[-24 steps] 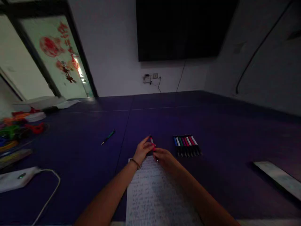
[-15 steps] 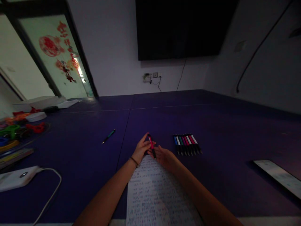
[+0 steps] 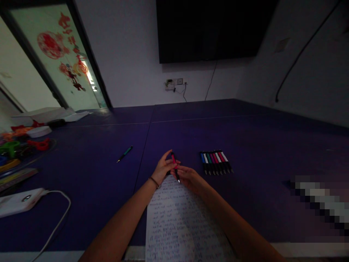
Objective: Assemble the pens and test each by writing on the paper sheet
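A pink ballpoint pen point(image 3: 173, 158) with black ends is held between my two hands, its silvery tip pointing down toward me. My left hand point(image 3: 163, 170) grips the pen from the left, thumb across the barrel and index finger reaching to its top end. From the right, the fingers of my right hand point(image 3: 191, 178) close round its lower part. Beneath my hands and forearms lies a sheet of paper point(image 3: 174, 225) covered in handwriting. To the right, several pens point(image 3: 216, 162) of mixed colours lie in a neat row. One green and black pen point(image 3: 124, 154) lies alone on the left.
The purple table point(image 3: 245, 131) reaches back to the wall. At left are a white power bank point(image 3: 20, 202) with a white cable point(image 3: 63, 220), a white roll point(image 3: 39, 131) and several red and green items. A blurred-out device point(image 3: 323, 196) lies at right.
The pen's metal tip now shows below my right fingers, where it was not visible before. My hands stay together in nearly the same place; the view has tilted slightly.
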A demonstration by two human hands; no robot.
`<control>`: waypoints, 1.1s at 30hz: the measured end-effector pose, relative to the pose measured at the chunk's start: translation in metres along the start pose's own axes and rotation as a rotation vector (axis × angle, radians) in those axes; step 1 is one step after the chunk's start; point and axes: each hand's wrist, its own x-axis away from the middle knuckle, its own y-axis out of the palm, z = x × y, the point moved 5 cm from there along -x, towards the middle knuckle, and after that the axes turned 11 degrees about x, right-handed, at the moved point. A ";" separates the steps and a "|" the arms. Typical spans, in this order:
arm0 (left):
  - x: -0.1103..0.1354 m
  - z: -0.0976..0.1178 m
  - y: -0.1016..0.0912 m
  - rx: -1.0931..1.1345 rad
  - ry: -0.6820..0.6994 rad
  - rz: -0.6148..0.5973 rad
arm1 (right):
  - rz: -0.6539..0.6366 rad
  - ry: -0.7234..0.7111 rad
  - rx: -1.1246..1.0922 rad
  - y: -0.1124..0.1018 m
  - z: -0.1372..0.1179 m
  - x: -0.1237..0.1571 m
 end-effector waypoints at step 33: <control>0.011 -0.004 0.016 -0.455 0.088 -0.016 | 0.650 -0.345 0.185 -0.030 -0.030 0.011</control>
